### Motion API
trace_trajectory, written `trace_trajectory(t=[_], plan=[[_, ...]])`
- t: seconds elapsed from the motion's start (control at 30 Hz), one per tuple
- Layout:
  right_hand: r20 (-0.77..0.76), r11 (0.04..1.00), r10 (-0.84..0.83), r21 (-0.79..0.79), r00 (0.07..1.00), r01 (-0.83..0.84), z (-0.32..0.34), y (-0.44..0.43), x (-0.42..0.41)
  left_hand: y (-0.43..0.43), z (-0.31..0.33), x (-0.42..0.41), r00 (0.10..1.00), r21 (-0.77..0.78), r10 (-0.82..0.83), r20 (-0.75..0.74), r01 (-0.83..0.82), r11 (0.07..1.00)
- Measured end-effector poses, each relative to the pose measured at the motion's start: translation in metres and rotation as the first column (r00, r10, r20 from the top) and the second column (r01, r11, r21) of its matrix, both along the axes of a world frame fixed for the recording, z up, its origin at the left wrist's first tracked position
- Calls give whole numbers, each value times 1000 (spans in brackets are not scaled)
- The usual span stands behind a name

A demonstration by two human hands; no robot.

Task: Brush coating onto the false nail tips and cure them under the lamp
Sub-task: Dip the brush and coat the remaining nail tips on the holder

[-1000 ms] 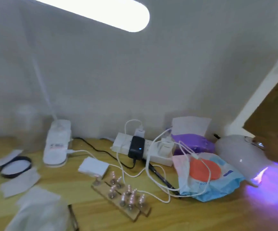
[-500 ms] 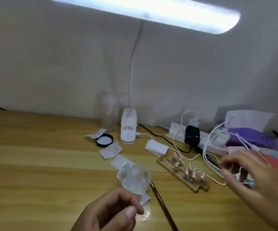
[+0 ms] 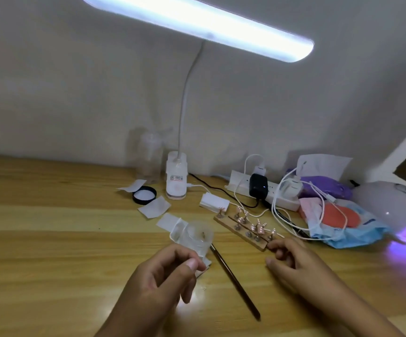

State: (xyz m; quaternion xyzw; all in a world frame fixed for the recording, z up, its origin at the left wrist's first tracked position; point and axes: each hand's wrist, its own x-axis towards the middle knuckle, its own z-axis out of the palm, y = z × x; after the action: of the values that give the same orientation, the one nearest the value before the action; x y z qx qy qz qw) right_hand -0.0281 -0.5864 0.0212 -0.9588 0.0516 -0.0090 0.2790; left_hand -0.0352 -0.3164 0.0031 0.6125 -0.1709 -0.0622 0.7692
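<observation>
**nailnoob:** ok so where are we at with this? Only got the head cam to go on.

**gelgal:** Early-ish, I'd say. The false nail tips (image 3: 248, 227) sit on their little stands along a wooden strip (image 3: 241, 231) in the middle of the table (image 3: 51, 239), well apart from the curing lamp (image 3: 391, 205) over on the right. The lamp glows purple at its mouth, but I can't see anything under it from this angle.

**nailnoob:** and the brush?

**gelgal:** The brush (image 3: 236, 283) lies flat on the table between the two hands, nobody holding it. Its bristle end points at the small clear jar (image 3: 198, 237) that stands on a bit of tissue. So no brushing is happening right now.

**nailnoob:** hands?

**gelgal:** The right hand (image 3: 301, 266) has its fingers bent, with the tips right at the near end of the strip. The thumb sits apart below them, so it's not closed round anything as far as I can see. The left hand (image 3: 158, 283) is curled in, thumb near the forefinger, just in front of the jar – can't tell if it's pinching something tiny or nothing at all.

**nailnoob:** are the tips coated yet?

**gelgal:** Too small to tell, they just look pinkish. My guess is that at least the curing is left, and maybe the coating too – the strip has to get over to that lamp either way.
</observation>
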Motion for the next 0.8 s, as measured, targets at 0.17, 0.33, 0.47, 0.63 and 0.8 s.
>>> trace_trajectory(t=[0.17,0.33,0.47,0.63,0.8], plan=[[34,1000,27,-5,999,-27,4,1,-4,1,1,1,999,9,28,-22,-28,1000],[96,952,-20,-303,995,48,2,0,-3,1,3,1,998,17,56,-41,-55,998],[130,955,-3,-292,992,41,1,13,2,0,3,1,996,-4,67,-62,-68,998],[152,961,7,-273,988,35,7,28,9,3,1,2,994,27,71,-84,-69,997],[121,985,-160,88,980,150,21,-1,-27,5,2,3,988,-11,103,-118,-105,994]])
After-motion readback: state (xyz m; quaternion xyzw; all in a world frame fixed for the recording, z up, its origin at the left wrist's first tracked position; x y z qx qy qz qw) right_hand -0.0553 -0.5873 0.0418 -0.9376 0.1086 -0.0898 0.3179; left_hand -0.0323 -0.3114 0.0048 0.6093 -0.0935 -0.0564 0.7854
